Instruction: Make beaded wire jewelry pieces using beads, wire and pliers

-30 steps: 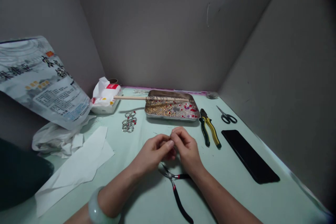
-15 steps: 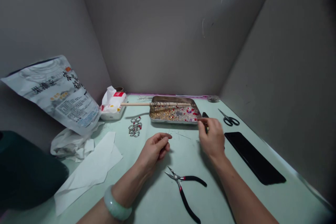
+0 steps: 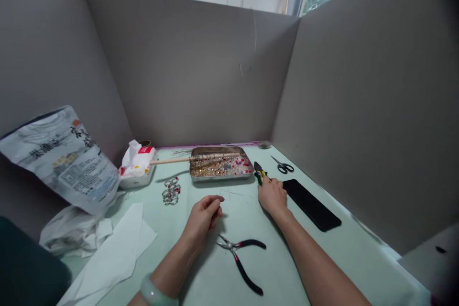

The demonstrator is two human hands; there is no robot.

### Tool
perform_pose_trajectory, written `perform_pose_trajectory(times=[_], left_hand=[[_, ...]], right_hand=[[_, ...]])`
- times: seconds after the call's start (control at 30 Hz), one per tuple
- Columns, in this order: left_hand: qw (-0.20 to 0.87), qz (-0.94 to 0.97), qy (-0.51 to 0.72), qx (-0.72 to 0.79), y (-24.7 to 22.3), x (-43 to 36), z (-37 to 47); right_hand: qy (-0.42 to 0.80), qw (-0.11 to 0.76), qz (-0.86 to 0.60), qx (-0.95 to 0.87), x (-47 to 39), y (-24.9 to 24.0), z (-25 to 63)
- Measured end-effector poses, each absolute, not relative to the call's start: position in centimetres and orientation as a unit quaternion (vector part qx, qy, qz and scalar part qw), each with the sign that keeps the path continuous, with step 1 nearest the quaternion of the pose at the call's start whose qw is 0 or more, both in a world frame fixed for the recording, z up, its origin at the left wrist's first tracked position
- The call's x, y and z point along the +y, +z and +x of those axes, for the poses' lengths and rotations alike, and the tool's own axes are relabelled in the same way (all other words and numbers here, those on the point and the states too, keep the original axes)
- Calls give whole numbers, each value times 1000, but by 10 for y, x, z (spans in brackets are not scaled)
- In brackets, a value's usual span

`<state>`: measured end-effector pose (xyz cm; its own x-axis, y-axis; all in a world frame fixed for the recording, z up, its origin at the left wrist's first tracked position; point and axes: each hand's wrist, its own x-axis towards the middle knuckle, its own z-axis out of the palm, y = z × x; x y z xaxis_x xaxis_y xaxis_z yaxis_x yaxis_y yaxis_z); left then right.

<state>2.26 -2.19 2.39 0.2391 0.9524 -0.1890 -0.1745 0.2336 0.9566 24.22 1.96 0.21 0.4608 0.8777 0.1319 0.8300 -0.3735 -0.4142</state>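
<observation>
The metal tray [image 3: 222, 178] stood on the worktop [image 3: 215, 282], holding gold, clear, red and purple beads [image 3: 211, 169]. On its near side, a little to the left, was the left hand [image 3: 207, 215], its grip pressed together at thumb and fingertips; whether anything tiny sat between them could not be told. The right hand [image 3: 271, 195] lay over the handles of the yellow-and-green pliers [image 3: 257, 169], just off the tray's near right corner, their head pointing away. The fingers hid the handles, so how firmly that grip was closed could not be told.

Nearer than the tray, beyond both hands, the black-handled pliers [image 3: 233, 246] lay with handles spread. Left of the tray lay a cluster of beaded rings [image 3: 171, 192]; a wooden stick [image 3: 168, 160] reached across the tray from that side. Scissors [image 3: 283, 167] lay to its right.
</observation>
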Motion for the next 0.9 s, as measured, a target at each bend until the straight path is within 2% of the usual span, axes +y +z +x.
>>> perform_pose_trajectory(times=[0.27,0.3,0.37,0.43,0.57,0.63,0.8,0.9], left_hand=[[643,451,444,431,26,-24,22],[644,452,443,430,26,-24,22],[644,455,443,427,26,-25,23],[642,454,446,427,26,-25,24],[630,450,460,435,27,-23,23],[626,443,470,436,29,-21,21],[624,422,514,411,53,-11,19],[608,421,546,394,78,1,21]], right_hand=[[309,352,-725,-506,-23,35,282],[338,391,-696,-499,-33,37,282],[465,564,-548,-407,-49,39,273],[549,615,-454,-339,-59,39,260],[625,598,-398,-306,-62,38,239],[623,574,-423,-320,-60,36,233],[615,442,-479,-445,-48,44,217],[571,448,-446,-524,-36,61,200]])
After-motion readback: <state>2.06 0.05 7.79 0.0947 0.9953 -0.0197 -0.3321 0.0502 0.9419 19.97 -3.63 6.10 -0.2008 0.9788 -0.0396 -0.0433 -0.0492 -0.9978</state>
